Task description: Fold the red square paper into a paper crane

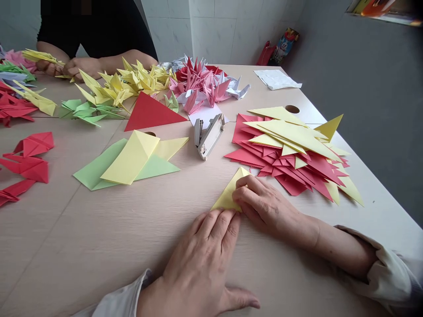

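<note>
A folded piece of yellow origami paper (228, 196) lies on the table between my hands, its pointed tip facing away from me. My left hand (205, 251) is stretched flat, fingertips pressing the near edge of the paper and thumb held out to the right. With curled fingers, my right hand (261, 200) pinches the paper's right side; the fingertips are partly hidden. Just beyond my right hand is a pile of folded red paper (274, 165) and yellow paper (291, 134). Left of it rest a folded yellow sheet (132, 158) and a green sheet (99, 165).
A stapler (209, 136) stands mid-table near a red paper triangle (153, 114). Yellow (132, 81) and pink paper cranes (206, 83) are heaped behind. Red folded pieces (33, 160) lie at left. Across the table, another person's hands (82, 68) hold yellow paper. White tissue (277, 79) lies back right.
</note>
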Available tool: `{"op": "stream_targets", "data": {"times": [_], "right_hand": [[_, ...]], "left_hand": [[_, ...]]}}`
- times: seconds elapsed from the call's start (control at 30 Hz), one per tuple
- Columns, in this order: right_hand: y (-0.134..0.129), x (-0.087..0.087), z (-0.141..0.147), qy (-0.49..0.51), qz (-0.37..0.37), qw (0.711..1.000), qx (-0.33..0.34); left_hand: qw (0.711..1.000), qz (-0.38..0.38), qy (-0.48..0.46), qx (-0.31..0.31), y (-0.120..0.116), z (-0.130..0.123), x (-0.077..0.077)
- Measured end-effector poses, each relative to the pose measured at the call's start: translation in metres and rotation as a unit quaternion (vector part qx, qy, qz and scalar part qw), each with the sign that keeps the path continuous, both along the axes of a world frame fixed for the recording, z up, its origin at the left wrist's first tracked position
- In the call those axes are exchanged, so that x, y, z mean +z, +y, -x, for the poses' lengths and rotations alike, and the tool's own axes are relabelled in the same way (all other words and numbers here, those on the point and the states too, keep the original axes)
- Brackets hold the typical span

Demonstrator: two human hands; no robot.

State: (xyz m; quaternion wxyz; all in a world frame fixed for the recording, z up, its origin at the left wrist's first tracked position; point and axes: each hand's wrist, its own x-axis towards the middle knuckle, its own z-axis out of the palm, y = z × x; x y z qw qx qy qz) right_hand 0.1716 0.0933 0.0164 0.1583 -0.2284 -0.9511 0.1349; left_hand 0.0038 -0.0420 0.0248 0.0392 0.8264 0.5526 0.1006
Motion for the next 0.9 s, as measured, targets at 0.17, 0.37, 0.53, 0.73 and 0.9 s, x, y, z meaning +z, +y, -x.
{"op": "stream_targets", "data": {"times": [0.17, 0.37, 0.53, 0.73, 0.9], "right_hand": [[0.011, 0.005, -0.007, -0.002, -0.023, 0.993, 0.119], [0.015, 0.015, -0.008, -0.026, -0.018, 0.977, 0.211], [0.017, 0.015, -0.006, -0.038, 0.004, 0.977, 0.210], [0.014, 0.021, 0.000, -0.083, -0.029, 0.976, 0.199], [0.008, 0.031, 0.010, -0.134, -0.059, 0.973, 0.180]], "left_hand": [[0.998, 0.047, -0.032, 0.001, 0.018, 0.009, 0.009], [0.984, 0.089, -0.132, -0.086, 0.057, 0.053, 0.019], [0.971, 0.125, -0.163, -0.126, 0.067, 0.070, 0.020], [0.961, 0.171, -0.208, -0.055, 0.065, 0.073, 0.024], [0.956, 0.196, -0.220, -0.009, 0.066, 0.073, 0.024]]}}
